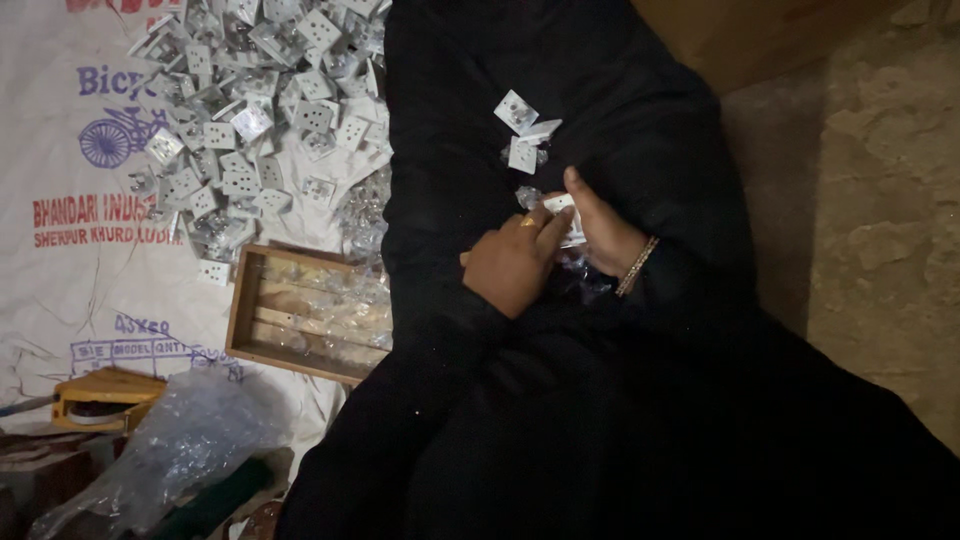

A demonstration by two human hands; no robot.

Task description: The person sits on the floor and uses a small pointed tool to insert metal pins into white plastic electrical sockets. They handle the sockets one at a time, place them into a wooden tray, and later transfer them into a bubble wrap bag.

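Item: small white socket plate (560, 203), pinched in the grip of both hands over a black-robed lap. Right hand (603, 232) (bangle at wrist) clamps it, thumb up; left hand (512, 262) closes on its near end. Three loose plates (524, 133) just beyond. Wooden tray (247, 300) and plate heap (250, 110) lie left, well apart.

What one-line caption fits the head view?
Both hands, left hand and right hand, hold a small white socket plate over a black-clothed lap.
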